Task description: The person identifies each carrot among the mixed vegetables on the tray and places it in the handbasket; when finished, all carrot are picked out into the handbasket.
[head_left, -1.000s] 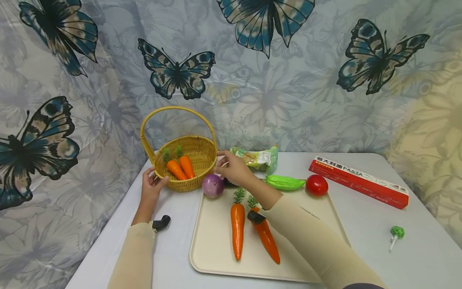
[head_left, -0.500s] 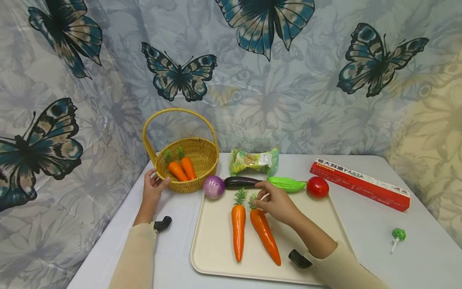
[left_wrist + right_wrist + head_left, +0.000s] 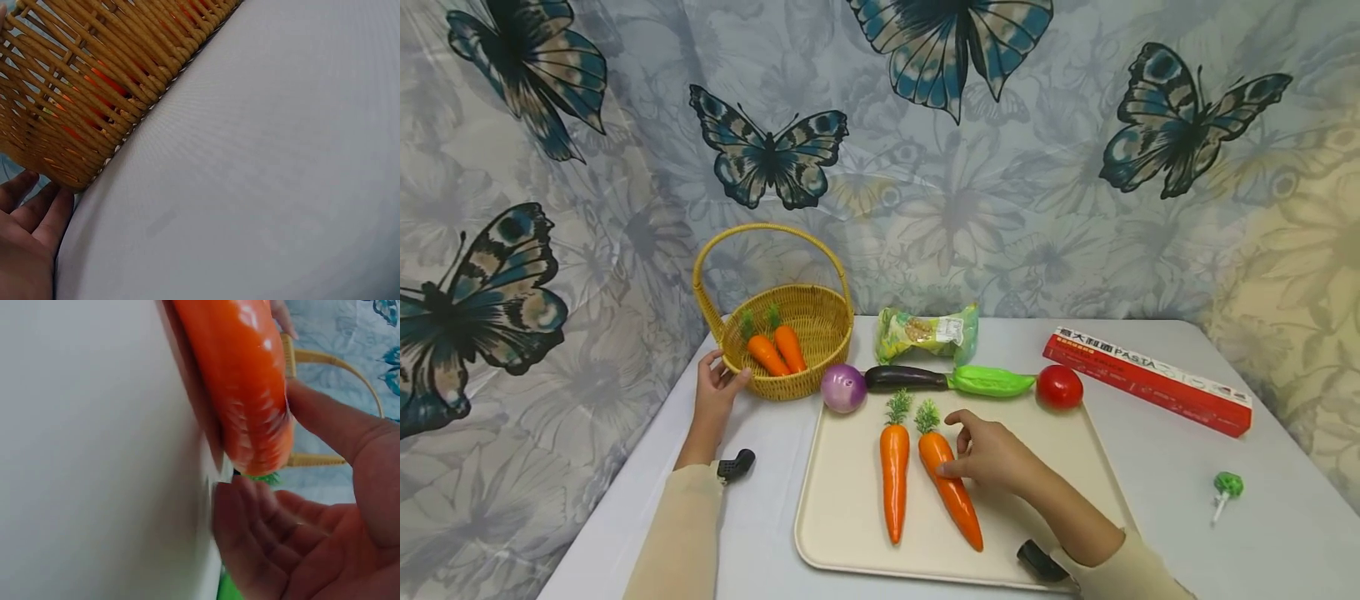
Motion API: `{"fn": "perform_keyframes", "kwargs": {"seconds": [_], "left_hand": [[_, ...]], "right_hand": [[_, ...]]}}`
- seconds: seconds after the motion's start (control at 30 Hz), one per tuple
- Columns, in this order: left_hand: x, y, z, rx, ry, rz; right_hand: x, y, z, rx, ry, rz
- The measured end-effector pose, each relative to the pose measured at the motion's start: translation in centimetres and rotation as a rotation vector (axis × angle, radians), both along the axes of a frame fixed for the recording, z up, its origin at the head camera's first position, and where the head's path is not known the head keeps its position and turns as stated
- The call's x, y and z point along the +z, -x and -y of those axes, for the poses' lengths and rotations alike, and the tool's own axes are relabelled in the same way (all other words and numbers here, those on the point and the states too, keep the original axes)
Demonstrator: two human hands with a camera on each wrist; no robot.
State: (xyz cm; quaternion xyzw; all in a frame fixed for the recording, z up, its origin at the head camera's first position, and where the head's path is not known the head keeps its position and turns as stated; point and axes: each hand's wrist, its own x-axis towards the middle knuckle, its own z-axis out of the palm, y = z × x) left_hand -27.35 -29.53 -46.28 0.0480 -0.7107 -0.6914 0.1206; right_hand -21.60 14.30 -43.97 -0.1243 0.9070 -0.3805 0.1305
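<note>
A yellow wicker basket [image 3: 820, 321] with a tall handle stands at the back left, two short carrots [image 3: 775, 354] inside. My left hand [image 3: 715, 396] holds its left front side; in the left wrist view the fingers [image 3: 37, 212] meet the wicker near the base. Two long carrots lie on the cream tray [image 3: 850, 517]: a left carrot [image 3: 894, 479] and a right carrot [image 3: 955, 496]. At the right carrot, my right hand [image 3: 996, 454] has its thumb against the orange side. In the right wrist view its other fingers [image 3: 250, 537] are spread apart from the carrot's surface.
Along the tray's back edge lie a purple onion [image 3: 843, 388], an eggplant [image 3: 906, 378], a green pepper [image 3: 992, 381] and a tomato [image 3: 1059, 387]. Behind is a green snack packet [image 3: 925, 333]. At right are a red pasta box [image 3: 1150, 383] and a green lollipop-like item [image 3: 1228, 483].
My right hand has left the basket's right side and come down and right to the right carrot, its thumb now touching it. The left hand has stayed at the basket.
</note>
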Motion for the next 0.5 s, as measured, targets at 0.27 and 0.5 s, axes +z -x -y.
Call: {"fn": "perform_keyframes", "kwargs": {"seconds": [0.27, 0.5], "left_hand": [[-0.24, -0.29, 0.18, 0.003, 0.006, -0.001], [-0.25, -0.05, 0.13, 0.003, -0.003, -0.021]], "right_hand": [[-0.34, -0.61, 0.17, 0.075, -0.036, 0.093], [0.33, -0.43, 0.0, 0.059, 0.064, 0.171]]}}
